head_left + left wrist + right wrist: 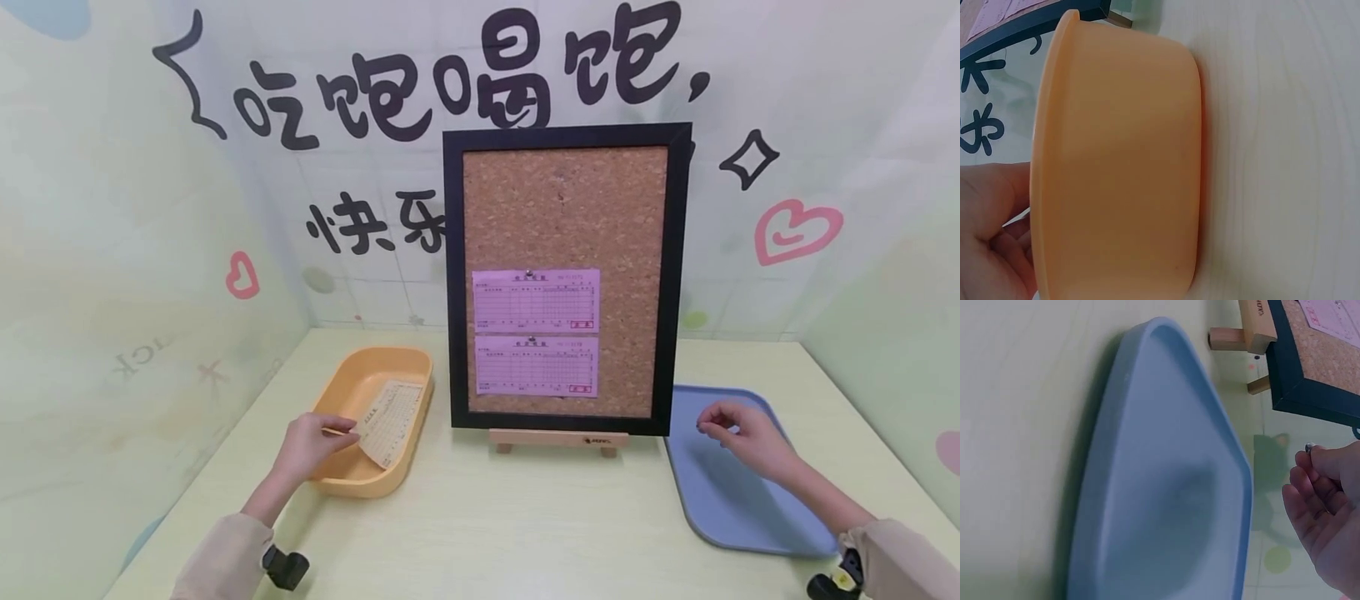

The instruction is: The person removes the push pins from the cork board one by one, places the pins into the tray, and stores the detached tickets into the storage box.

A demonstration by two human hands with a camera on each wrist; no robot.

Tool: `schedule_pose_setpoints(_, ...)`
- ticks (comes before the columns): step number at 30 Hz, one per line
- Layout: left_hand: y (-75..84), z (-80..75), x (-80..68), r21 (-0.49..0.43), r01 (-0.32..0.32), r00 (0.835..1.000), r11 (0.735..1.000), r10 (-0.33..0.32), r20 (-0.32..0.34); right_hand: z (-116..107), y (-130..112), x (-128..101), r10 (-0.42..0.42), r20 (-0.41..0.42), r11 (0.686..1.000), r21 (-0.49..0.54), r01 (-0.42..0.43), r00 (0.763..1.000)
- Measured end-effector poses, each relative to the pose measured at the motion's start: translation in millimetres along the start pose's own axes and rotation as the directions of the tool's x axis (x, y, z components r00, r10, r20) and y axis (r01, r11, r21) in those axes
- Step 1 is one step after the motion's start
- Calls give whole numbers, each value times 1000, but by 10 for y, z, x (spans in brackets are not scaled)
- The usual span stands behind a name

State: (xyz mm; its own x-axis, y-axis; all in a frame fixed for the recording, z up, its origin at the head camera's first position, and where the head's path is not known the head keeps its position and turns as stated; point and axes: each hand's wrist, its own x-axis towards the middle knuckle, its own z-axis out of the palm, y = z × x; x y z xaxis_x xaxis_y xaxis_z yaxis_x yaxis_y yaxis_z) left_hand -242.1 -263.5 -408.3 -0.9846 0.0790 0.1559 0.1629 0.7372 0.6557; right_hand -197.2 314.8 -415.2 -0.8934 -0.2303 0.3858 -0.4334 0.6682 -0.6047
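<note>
While my left hand (311,446) pinches the near corner of a pale slip of paper (390,421) between thumb and curled fingertips, the slip leans on the near wall of the orange tub (352,487), its far end down inside. I can see nothing else in the tub. My right hand (738,437) hovers above the blue tray (720,517), fingers curled in, thumb and forefinger nipped together on a small silver pin (1310,447); the right wrist view shows its head just past my fingertip. The tray's floor shows bare where I can see it.

Between the two containers stands a black-framed cork board (562,208) on a small wooden easel (558,439), with two pink forms (536,300) pinned one above the other on its lower left. The tub's right wall sits just beside the frame's left edge, and the tray's far corner tucks close to the frame's right edge. The light tabletop (525,525) runs open between my arms toward the near edge.
</note>
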Motion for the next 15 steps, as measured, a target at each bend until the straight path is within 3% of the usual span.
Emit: schedule_pose_setpoints(15, -27, 6, -11, 36, -17, 1000, 999, 17, 12, 58, 188, -113, 41, 162, 999, 1, -41, 986)
